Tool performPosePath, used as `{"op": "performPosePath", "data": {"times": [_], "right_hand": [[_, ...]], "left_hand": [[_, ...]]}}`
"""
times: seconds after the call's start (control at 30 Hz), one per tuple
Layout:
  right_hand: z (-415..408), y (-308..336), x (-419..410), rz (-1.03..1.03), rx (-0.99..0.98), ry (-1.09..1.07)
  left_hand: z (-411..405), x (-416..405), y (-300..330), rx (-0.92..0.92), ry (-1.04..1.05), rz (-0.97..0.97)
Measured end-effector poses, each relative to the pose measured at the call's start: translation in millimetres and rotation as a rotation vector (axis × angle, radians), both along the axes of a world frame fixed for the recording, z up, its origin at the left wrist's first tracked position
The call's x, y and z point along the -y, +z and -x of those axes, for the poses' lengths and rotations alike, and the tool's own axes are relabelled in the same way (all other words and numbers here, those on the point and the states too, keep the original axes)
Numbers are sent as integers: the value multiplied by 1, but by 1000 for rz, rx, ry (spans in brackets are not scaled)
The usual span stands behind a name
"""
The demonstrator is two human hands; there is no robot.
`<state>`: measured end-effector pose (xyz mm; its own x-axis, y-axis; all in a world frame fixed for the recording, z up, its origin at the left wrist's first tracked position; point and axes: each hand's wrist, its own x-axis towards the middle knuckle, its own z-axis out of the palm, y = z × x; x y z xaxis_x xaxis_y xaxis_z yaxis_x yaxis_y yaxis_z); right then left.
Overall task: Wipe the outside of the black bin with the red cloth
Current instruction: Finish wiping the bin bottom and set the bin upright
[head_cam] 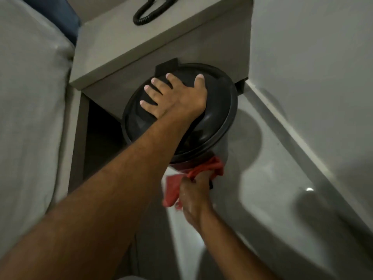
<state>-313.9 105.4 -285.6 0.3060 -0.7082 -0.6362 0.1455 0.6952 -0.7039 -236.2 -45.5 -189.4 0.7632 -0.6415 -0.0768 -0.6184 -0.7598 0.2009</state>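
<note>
A round black bin [218, 126] with a domed lid stands on the floor against a grey bedside cabinet. My left hand [175, 96] lies flat on the lid with fingers spread, pressing down on it. My right hand [193, 195] is below the lid at the bin's near side, gripping a red cloth [205, 168] that is pressed against the bin's outer wall. Part of the cloth hangs to the left of my fist. The lower body of the bin is hidden behind my arms and the lid.
The grey bedside cabinet [141, 47] carries a coiled black phone cord [149, 13] on top. A bed with a pale sheet [30, 98] runs along the left. A white wall with a skirting board [292, 134] is on the right, with glossy grey floor [272, 188] beside the bin.
</note>
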Motion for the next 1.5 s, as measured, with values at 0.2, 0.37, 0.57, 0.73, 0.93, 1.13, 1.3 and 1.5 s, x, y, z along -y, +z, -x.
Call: {"op": "performPosePath", "data": {"times": [0.2,0.37,0.57,0.73,0.93,1.13,1.3,1.5], "right_hand": [[56,72,-34,-182,292,-188],[114,158,-31,-296,474,-250],[96,286,-11,-228,706,-95],[62,366,2,-264,735,3],[37,391,68,-31,363,226],[-20,375,158,90,-114,444],[-99,358,225,230,-230,439],[-178,309,271,456,-475,595]], "left_hand": [[-4,-18,20,-183,-89,-10],[-8,-115,81,-660,-147,211],[29,-235,190,-1761,525,309],[26,-235,278,-1849,650,798],[-40,-214,315,-1295,488,752],[-120,-142,308,-1028,401,573],[-192,-55,278,-1181,606,533],[-254,6,234,-1038,704,574]]}}
